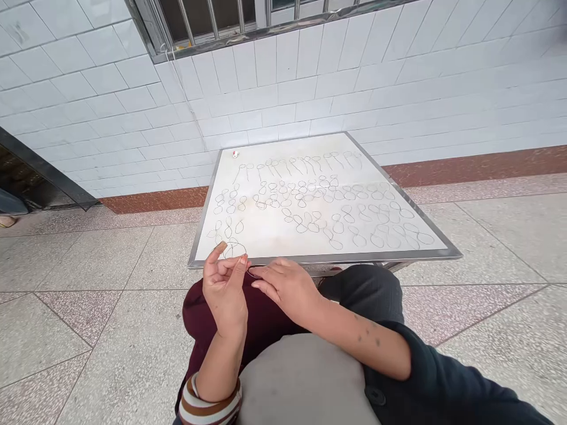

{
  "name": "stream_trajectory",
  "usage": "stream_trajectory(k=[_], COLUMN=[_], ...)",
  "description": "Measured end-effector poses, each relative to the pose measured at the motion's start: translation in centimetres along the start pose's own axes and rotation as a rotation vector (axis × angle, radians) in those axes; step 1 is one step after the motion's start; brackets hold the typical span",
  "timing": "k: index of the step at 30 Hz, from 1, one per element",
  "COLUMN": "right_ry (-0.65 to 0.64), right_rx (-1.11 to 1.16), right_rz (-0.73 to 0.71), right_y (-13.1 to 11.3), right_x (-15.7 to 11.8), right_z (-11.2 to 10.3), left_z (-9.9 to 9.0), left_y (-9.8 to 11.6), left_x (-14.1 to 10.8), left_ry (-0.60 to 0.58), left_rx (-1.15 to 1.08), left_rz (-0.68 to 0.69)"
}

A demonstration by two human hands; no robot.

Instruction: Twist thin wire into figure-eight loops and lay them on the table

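Pinched between the thumb and index finger of my left hand [227, 286] is a thin dark wire, part of it bent into a round loop [245, 247] above the fingers. My right hand [286, 289] is close beside it, fingers together, with the wire running to its fingertips. Both hands are over my lap, at the near edge of the white table [266, 243]. Across the tabletop lie rows of thin wire pieces [310, 221] bent into paired loops; a back row has long straight tails [305, 160].
A small red-and-white object [235, 154] sits at the table's back left corner. A metal rim [328, 258] borders the table. Behind it stand a white tiled wall [292, 94] and a barred window [239, 18]. At far left, part of a person's foot [6, 221] shows.
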State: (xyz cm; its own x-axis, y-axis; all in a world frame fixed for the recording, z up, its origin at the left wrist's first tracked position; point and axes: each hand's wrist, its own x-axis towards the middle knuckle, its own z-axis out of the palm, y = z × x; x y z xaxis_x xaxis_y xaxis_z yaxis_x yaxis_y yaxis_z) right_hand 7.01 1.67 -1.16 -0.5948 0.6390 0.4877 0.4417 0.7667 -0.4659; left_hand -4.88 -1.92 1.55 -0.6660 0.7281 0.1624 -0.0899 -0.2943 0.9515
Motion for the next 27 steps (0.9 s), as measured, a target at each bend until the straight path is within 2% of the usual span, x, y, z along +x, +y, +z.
stream_trajectory(k=[4, 8, 17, 24, 27], right_ry=[0.010, 0.023, 0.006, 0.002, 0.013], right_rx=[-0.084, -0.074, 0.127, -0.123, -0.089], right_rz=[0.075, 0.062, 0.020, 0.033, 0.006], right_y=[-0.4, -0.5, 0.7, 0.4, 0.4], right_x=[1.0, 0.9, 0.6, 0.3, 0.2], right_z=[0.0, 0.8, 1.8, 2.9, 2.9], left_z=[0.2, 0.4, 0.4, 0.6, 0.5], left_y=[-0.2, -0.3, -0.6, -0.7, -0.7], left_x=[-0.5, -0.6, -0.6, -0.5, -0.5], left_ry=[-0.047, -0.050, -0.046, 0.006, 0.015], left_rx=[-0.035, -0.022, -0.036, 0.035, 0.034], left_rz=[-0.032, -0.028, -0.044, -0.001, -0.005])
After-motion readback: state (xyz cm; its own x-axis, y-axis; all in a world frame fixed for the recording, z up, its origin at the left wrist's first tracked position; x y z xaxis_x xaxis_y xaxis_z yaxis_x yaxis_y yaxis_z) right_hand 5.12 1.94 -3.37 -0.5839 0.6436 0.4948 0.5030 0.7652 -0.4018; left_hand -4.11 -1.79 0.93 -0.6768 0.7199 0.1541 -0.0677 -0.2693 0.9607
